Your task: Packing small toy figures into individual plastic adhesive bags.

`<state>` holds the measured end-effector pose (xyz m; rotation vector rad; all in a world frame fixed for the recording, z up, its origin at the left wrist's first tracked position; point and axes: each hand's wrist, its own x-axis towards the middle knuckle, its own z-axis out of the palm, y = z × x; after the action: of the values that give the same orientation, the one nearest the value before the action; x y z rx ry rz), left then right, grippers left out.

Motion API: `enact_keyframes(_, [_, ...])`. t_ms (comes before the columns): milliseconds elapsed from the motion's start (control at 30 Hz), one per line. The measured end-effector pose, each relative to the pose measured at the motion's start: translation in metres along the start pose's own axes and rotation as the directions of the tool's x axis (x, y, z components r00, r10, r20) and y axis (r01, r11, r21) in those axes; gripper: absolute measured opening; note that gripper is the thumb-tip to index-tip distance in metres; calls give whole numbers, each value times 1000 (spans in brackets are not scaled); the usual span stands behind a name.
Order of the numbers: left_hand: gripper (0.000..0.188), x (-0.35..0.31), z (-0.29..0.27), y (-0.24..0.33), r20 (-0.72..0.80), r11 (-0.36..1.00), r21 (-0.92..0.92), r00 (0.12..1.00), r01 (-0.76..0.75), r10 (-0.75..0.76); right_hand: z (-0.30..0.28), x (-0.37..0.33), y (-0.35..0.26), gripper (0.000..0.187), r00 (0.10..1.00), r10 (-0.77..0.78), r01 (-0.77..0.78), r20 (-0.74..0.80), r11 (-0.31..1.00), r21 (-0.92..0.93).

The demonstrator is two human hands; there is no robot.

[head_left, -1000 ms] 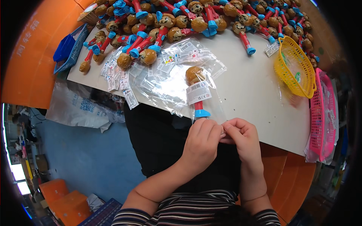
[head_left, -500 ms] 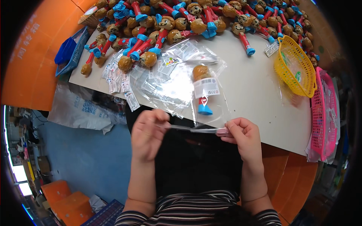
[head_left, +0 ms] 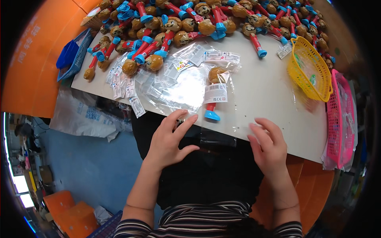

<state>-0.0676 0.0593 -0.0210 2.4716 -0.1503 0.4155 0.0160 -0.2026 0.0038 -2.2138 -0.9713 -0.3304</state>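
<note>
Hands stand apart and unclosed in the head view. The left hand (head_left: 171, 139) has its thumb spread well away from its fingers and holds nothing that shows; its thumb tip is just beside the lower left corner of a clear bag (head_left: 227, 125), and whether they touch I cannot tell. The right hand (head_left: 270, 146), fingers bent and thumb apart from them, has hold of nothing visible and is to the right of the same bag, near it.

The bag lies near the front of the pale worktop (head_left: 270, 93), its lower end reaching past the edge above the person's black trousers (head_left: 214, 174). Inside is a toy figure (head_left: 216, 74) with a brown head, red stem and blue base, head pointing away from the person, a white label (head_left: 215, 95) across its middle.

Loose clear bags (head_left: 180, 93) and printed slips (head_left: 137, 106) lie to its left. Similar figures (head_left: 206, 27) are heaped along the far side. A yellow basket (head_left: 294, 73) and a pink basket (head_left: 335, 119) are at the right, a light blue basket (head_left: 82, 55) at the left.
</note>
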Motion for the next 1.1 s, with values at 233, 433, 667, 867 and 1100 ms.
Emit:
enact_keyframes(233, [47, 4, 38, -10, -228, 979, 34, 953, -199, 202, 8, 37, 17, 32, 898, -412, 417, 153, 909, 0])
enact_keyframes(433, [32, -1, 45, -16, -222, 966, -37, 945, -255, 241, 9, 30, 29, 30, 906, -385, 385, 177, 922, 33])
enact_keyframes(667, [31, 0, 47, -11, -263, 955, -211, 953, -209, 150, 11, 18, 35, 27, 950, -233, 207, 208, 968, 140])
enact_keyframes(867, [38, 3, 43, 5, -175, 943, -296, 979, -153, 103, 10, 11, 36, 23, 966, -113, 51, 232, 965, 257])
enact_keyframes(1100, [37, 1, 55, 0, -228, 962, -132, 952, -239, 205, 10, 8, 36, 22, 961, -156, 104, 227, 969, 226])
